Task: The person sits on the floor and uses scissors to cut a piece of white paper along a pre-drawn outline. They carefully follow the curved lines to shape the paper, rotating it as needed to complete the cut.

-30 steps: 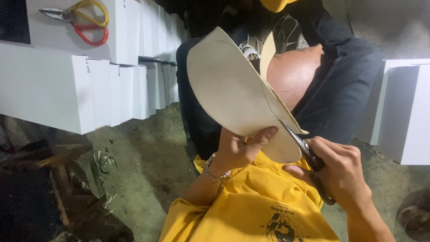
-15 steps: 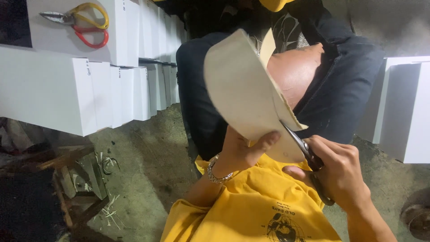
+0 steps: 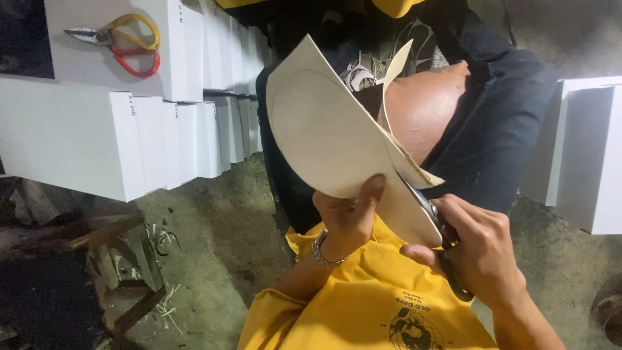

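Rotated since earlier, the curved cream leather sheet (image 3: 330,139) sits pinched in the left hand (image 3: 346,217)'s grip while the right hand (image 3: 483,259) clasps dark metal shears (image 3: 431,217) mid-cut along its edge; next, probably, another turn feeding the outline.

Scissor blades (image 3: 421,201) mostly hidden behind the pale sheet (image 3: 330,136), perhaps mid-cut.
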